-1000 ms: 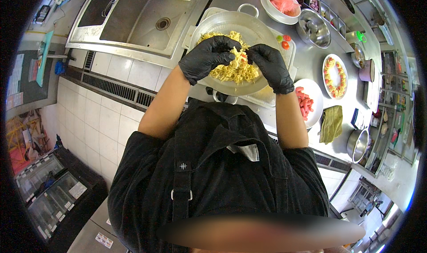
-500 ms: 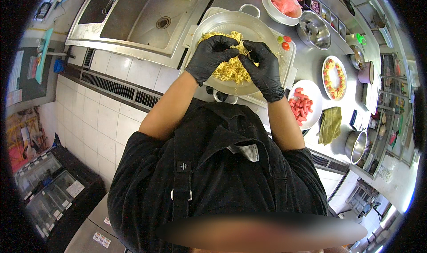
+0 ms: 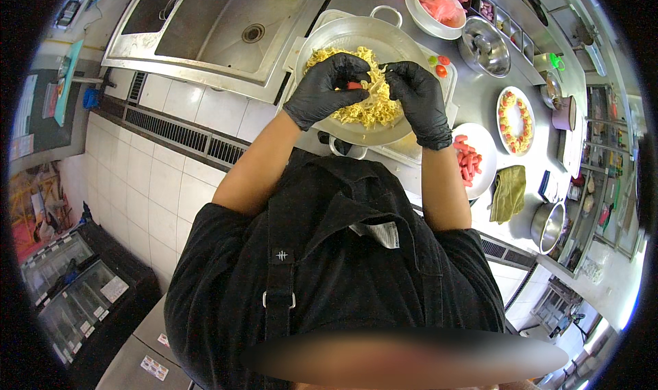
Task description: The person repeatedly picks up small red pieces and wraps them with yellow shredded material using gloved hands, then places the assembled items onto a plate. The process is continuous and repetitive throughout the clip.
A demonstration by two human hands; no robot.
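Over a wide metal pan [image 3: 411, 51] of yellow noodles [image 3: 370, 116], both my hands work in black gloves. My left hand [image 3: 325, 92] is closed round a small red sausage piece [image 3: 354, 86], which shows between thumb and fingers with noodles against it. Just to its right, my right hand [image 3: 419, 102] is pinched at the fingertips on thin noodle strands [image 3: 384, 75]. To the right of the pan, a white plate [image 3: 486, 174] holds several red sausage pieces [image 3: 469, 162]. Farther right, an oval white plate [image 3: 504, 133] carries a ring of noodle-wrapped red pieces [image 3: 508, 101].
The pan rests on a tray [image 3: 447, 92] beside a metal sink [image 3: 226, 44]. Cut red and green vegetables [image 3: 441, 70] lie on the tray's right side. Behind stand white bowls [image 3: 418, 23] and a steel bowl [image 3: 495, 64]. A green cloth [image 3: 508, 192] and a pot [image 3: 548, 227] are at right.
My right hand has moved slightly right, away from the left, drawing noodle strands. The red sausage piece in my left hand now shows between its fingers.
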